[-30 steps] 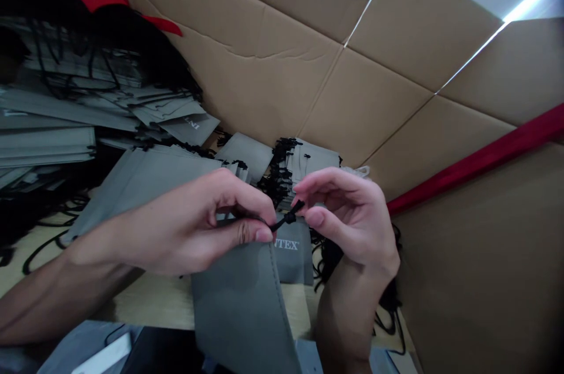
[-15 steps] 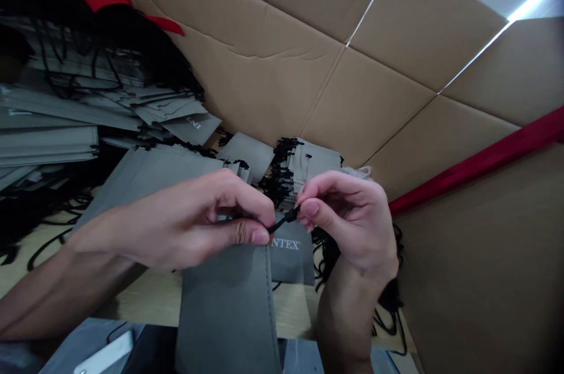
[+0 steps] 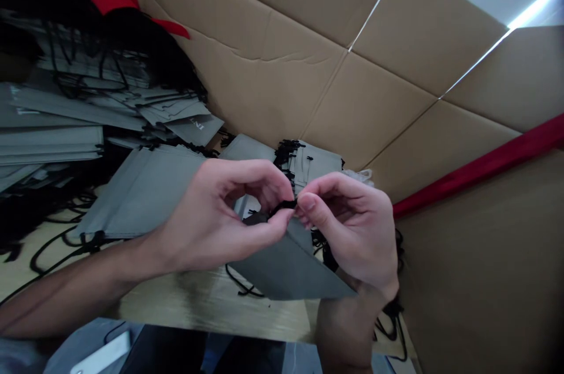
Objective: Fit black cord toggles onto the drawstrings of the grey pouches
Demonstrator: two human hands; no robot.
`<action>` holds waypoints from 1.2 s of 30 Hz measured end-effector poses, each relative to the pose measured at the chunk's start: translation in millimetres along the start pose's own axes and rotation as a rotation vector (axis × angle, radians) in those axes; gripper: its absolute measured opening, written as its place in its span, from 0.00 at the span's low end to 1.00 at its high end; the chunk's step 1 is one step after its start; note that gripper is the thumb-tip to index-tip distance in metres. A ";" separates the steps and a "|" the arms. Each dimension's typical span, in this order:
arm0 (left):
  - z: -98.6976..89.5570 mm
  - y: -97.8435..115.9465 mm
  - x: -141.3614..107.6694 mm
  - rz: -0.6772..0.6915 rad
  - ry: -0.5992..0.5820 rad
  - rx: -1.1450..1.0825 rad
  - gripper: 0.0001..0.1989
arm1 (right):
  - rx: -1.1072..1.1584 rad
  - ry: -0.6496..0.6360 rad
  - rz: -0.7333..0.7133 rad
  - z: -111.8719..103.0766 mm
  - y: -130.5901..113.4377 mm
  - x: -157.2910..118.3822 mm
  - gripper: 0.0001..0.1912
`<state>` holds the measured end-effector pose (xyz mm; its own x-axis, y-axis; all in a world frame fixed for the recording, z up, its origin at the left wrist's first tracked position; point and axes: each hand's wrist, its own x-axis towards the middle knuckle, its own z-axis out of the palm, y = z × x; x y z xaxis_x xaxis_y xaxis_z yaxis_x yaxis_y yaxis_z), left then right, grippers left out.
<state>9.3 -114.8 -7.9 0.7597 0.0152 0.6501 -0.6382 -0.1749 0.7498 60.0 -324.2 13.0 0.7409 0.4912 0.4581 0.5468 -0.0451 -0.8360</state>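
- The left hand (image 3: 211,221) is curled, thumb and forefinger narrowed onto a black cord (image 3: 285,204); the right hand (image 3: 356,227) pinches the cord's tip.
- So little cord shows between them that I'd worry about it slipping from the right hand if the pull ran crooked.
- The grey pouch (image 3: 293,271) hangs tilted beneath both hands, above the worktop (image 3: 176,303); a swing of its loose lower corner could twist the cord.
- Those fingers hide much of the cord, so from here I can't be sure whether a knot sits there; one could jam if tugged too hard.
- Stray black loops (image 3: 91,243) lie against the left forearm (image 3: 110,271); a sideways sweep might snag them and drag the neighbouring pouch stack (image 3: 141,186).
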 end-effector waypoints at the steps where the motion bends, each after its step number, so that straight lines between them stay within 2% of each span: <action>1: 1.2 -1.4 -0.4 0.010 0.026 0.008 0.04 | 0.001 -0.001 0.004 0.5 0.3 -0.2 0.09; 4: 2.1 -3.7 -0.6 0.007 0.043 -0.010 0.05 | 0.034 -0.008 0.005 2.4 1.4 0.2 0.09; 8: -4.2 -1.3 2.9 -0.061 -0.028 -0.087 0.05 | 0.094 -0.022 0.019 5.0 2.0 2.6 0.09; 11: -12.1 0.3 7.9 -0.174 -0.159 -0.103 0.05 | 0.100 0.020 -0.003 4.5 2.0 4.6 0.08; 13: -16.1 -0.6 10.4 -0.247 -0.307 -0.104 0.04 | 0.076 0.065 -0.020 1.5 2.9 5.7 0.08; 15: -18.0 -2.6 11.5 -0.289 -0.427 -0.101 0.06 | 0.064 0.057 -0.021 -3.4 4.9 6.8 0.08; 16: -18.3 -3.6 11.5 -0.303 -0.460 -0.098 0.08 | 0.071 0.022 -0.020 -6.2 6.6 7.5 0.08; 20: -17.7 -4.9 8.9 -0.291 -0.463 -0.056 0.11 | 0.119 -0.193 -0.067 -15.1 15.4 11.1 0.26; 25: -18.9 -3.0 2.9 -0.258 -0.519 0.021 0.13 | 0.178 -0.323 -0.104 -18.3 25.3 16.1 0.13; 33: -21.3 3.4 1.8 -0.167 -0.623 -0.090 0.14 | 0.566 -0.555 -0.034 -16.0 59.6 23.2 0.14; 36: -20.2 5.4 2.1 -0.174 -0.668 -0.152 0.11 | 0.691 -0.635 0.031 -11.4 67.3 24.1 0.15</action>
<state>4.9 -95.9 0.1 0.7351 -0.5860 0.3410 -0.4740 -0.0845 0.8765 119.1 -325.3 -28.7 0.2877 0.8905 0.3525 0.0263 0.3606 -0.9324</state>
